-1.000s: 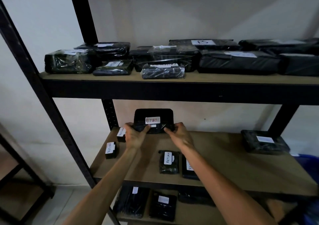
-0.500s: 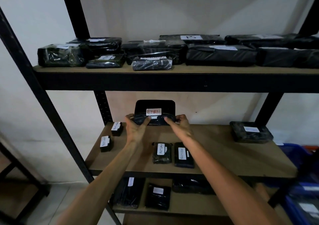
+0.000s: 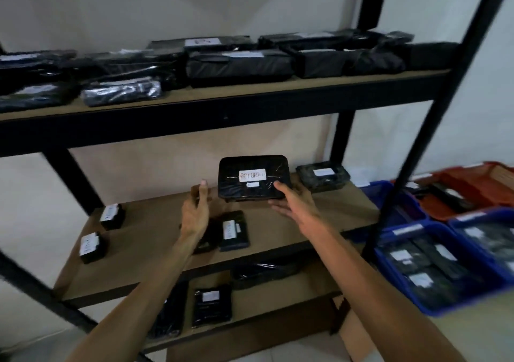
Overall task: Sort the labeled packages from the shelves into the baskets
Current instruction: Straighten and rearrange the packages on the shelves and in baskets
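Note:
A black wrapped package [image 3: 251,176] with a white "RETURN" label is held upright above the middle shelf [image 3: 155,222]. My right hand [image 3: 294,199] grips its lower right corner, thumb on the front. My left hand [image 3: 196,211] is just left of the package, fingers relaxed and apart from it. Blue baskets [image 3: 434,267] with wrapped packages and a red basket [image 3: 472,189] stand at the right.
Small labelled packages [image 3: 111,215] lie on the middle shelf, with another [image 3: 322,176] at its back right. Several large black packages [image 3: 239,65] fill the top shelf, and more [image 3: 212,304] lie on the bottom one. A black shelf post [image 3: 434,111] crosses the right side.
My left hand has let go of the RETURN package; the right hand alone holds it, carried to the right. The view has swung right, showing the baskets.

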{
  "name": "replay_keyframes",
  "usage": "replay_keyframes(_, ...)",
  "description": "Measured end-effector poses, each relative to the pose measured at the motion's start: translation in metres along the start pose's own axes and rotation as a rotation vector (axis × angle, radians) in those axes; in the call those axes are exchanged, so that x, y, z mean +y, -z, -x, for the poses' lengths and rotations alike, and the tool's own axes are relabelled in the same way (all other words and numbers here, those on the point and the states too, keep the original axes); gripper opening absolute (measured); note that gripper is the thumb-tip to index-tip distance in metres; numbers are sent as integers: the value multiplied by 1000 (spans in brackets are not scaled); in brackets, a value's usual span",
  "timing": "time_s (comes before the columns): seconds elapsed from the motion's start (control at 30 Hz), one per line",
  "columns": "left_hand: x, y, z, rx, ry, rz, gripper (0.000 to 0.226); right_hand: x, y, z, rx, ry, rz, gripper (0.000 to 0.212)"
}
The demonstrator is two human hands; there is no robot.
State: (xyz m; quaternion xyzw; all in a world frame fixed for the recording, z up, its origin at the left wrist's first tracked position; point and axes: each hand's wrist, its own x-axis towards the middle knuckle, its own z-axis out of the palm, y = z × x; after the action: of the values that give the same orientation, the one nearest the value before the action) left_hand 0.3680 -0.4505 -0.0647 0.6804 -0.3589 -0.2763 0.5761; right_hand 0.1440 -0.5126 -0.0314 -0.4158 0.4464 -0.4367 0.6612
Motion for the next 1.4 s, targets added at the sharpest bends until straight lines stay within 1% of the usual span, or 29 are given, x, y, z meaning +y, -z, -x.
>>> replay_keyframes(0.07, 4, -29, 10, -35, -18, -64, 41, -6, 41, 13, 64, 21, -8, 37)
replay_keyframes(0.1, 4, -40, 15, -49, -33, -101, 43, -8, 59, 21, 97, 24, -5, 37)
replay_keyframes(0.2, 8, -91, 38, -142, -112, -231, 59, -14, 127, 49, 210, 33, -28, 28)
replay_keyframes(0.23, 11, -110, 50, -167, -132, -248, 61, -16, 150, 59, 241, 41, -41, 27)
replay_keyframes(0.4, 29, -210, 125, -365, -223, -279, 43, -25, 259, 117, 403, 72, -56, 29)
replay_keyframes(0.5, 31, -269, 161, -472, -250, -271, 36, -30, 319, 153, 498, 96, -73, 32)
replay_keyframes(0.6, 29, -323, 195, -565, -284, -282, 29, -35, 372, 186, 588, 103, -78, 24)
replay_keyframes(0.63, 28, -342, 207, -600, -294, -279, 30, -37, 390, 195, 624, 98, -89, 25)
replay_keyframes(0.73, 29, -394, 234, -673, -363, -287, 34, -44, 439, 213, 713, 99, -130, 38)
replay_keyframes(0.8, 33, -428, 245, -732, -366, -291, 34, -48, 468, 219, 763, 98, -139, 44)
replay_keyframes(0.9, 39, -484, 255, -775, -380, -273, 33, -54, 513, 220, 809, 115, -158, 49)
replay_keyframes(1.0, 41, -541, 259, -838, -418, -276, 34, -58, 559, 209, 840, 113, -161, 50)
replay_keyframes(1.17, 45, -652, 248, -953, -418, -297, 35, -72, 639, 170, 897, 102, -187, 40)
replay_keyframes(1.3, 52, -745, 229, -996, -407, -328, 36, -94, 704, 128, 958, 32, -143, 49)
replay_keyframes(1.4, 61, -809, 218, -1050, -432, -362, 39, -114, 749, 99, 1005, 26, -142, 49)
